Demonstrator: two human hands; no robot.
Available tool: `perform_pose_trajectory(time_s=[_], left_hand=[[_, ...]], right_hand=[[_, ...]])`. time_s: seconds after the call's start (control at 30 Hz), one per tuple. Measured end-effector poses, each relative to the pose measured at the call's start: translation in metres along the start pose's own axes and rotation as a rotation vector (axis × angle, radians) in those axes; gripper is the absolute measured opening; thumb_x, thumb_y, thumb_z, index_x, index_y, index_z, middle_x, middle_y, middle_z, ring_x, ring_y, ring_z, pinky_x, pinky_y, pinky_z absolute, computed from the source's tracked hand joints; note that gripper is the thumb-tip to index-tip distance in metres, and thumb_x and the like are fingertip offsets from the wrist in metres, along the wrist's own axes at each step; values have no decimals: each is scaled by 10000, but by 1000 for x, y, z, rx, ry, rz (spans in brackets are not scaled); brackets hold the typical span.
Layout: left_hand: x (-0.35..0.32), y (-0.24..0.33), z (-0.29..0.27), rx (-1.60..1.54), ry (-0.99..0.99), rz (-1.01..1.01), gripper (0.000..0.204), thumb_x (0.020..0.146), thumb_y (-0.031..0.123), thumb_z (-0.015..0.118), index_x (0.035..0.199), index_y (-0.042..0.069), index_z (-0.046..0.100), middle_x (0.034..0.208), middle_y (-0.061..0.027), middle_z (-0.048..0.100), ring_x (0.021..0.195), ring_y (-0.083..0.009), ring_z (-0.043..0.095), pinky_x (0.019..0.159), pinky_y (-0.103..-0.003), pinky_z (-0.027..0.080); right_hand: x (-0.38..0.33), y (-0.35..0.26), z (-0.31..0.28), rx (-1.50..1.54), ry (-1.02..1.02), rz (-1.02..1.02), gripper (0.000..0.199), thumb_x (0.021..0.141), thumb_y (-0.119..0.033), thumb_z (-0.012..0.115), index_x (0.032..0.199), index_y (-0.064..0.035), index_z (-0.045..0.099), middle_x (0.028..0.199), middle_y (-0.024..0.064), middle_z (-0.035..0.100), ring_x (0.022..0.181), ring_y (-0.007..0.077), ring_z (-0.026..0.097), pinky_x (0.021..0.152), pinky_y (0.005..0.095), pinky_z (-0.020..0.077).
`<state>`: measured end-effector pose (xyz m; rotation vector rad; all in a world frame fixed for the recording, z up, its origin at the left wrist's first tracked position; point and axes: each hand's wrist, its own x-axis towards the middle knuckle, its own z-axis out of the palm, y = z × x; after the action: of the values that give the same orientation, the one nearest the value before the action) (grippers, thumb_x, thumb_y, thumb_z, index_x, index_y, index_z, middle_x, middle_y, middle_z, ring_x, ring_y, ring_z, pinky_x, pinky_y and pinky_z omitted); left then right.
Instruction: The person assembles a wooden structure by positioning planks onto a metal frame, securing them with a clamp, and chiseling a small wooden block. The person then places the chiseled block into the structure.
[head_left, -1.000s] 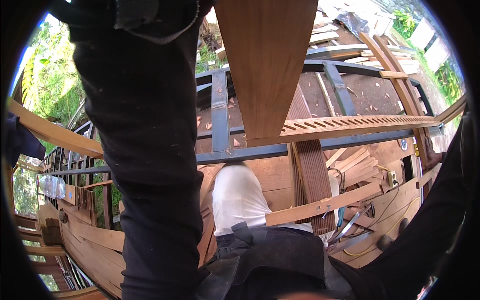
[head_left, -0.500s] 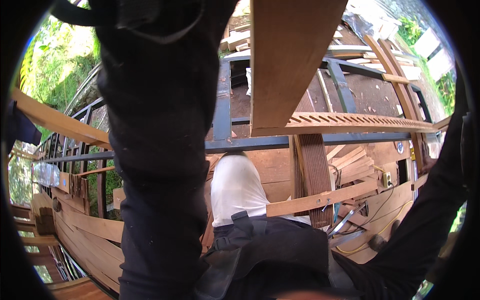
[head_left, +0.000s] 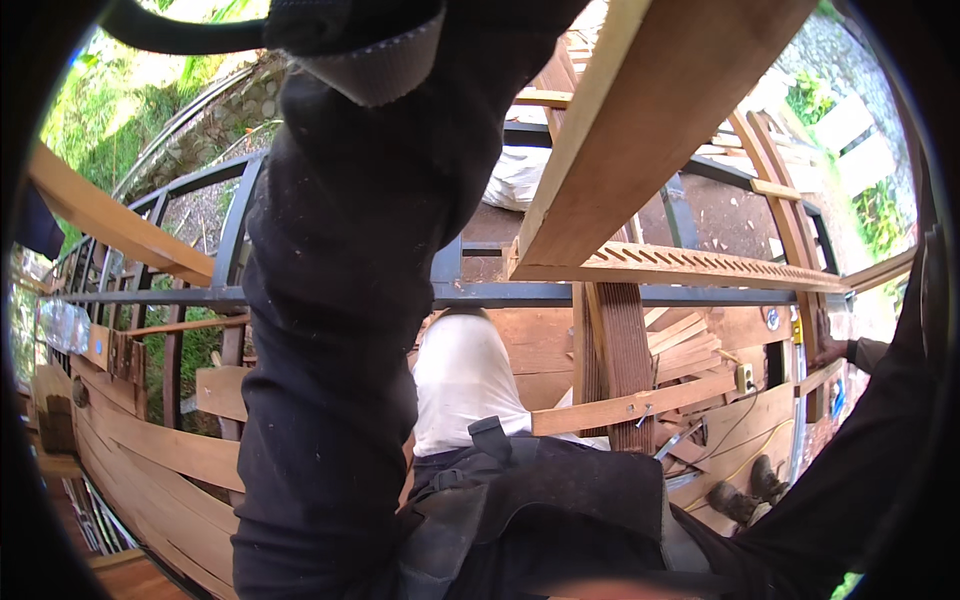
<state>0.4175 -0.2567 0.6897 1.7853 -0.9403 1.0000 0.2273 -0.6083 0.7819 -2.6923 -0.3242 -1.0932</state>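
Note:
My left arm [head_left: 340,300], in a dark sleeve, reaches up across the view, and its hand lies beyond the top edge. A thick wooden beam [head_left: 640,130] slants up beside that arm. Its lower end meets a long wooden strip with a row of slanted notches [head_left: 700,264], just above a dark metal rail [head_left: 690,295]. Along the right side rises my right arm [head_left: 850,470], also dark-sleeved; its hand is out of sight. Another person's hand [head_left: 828,343] is by the upright boards at the right. What my hands hold, if anything, is hidden.
Below the rail, grooved dark boards [head_left: 625,360] stand behind a lighter slat with bolts [head_left: 632,404]. Stacked offcuts [head_left: 685,345], a power socket [head_left: 744,378] and another person's boots [head_left: 745,500] are at the right. A curved plank [head_left: 120,225] crosses the left.
The beam's upper part has swung to the right, and my left arm has shifted right at the top. The other person's hand and boots show more plainly.

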Motion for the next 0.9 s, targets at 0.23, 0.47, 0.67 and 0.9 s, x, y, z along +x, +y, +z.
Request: perform_pose_trajectory(time_s=[0.23,0.47,0.67,0.9], left_hand=[[-155,-39,22,-290,-43,-45,535,960,184,718,1430,13,528,1301,-176,654,1194,-338,652,1004,-374,525],[-323,30,49,-739,-233,-627,800,814,333,909,1449,28,531,1301,-98,653,1215,-167,600,1029,-352,494],[-303,25,63,-699,-95,-473,668,698,207,971,1259,56,643,1133,-106,712,995,-245,714,871,-343,556],[-326,20,70,-682,-119,-528,577,698,193,962,1176,53,672,1081,-104,731,925,-263,734,798,-341,572]], right_hand=[[33,26,-5,-77,-60,22,466,737,-355,809,1085,-63,703,911,140,719,850,344,717,788,423,576],[55,41,26,-126,-144,82,470,747,-377,799,1085,-64,709,916,140,723,855,344,719,790,425,577],[49,46,33,-155,-176,141,475,754,-396,791,1086,-65,714,920,141,726,859,343,721,792,427,577],[45,56,45,-171,-191,154,482,764,-419,782,1087,-66,720,925,142,730,864,343,724,795,430,577]])
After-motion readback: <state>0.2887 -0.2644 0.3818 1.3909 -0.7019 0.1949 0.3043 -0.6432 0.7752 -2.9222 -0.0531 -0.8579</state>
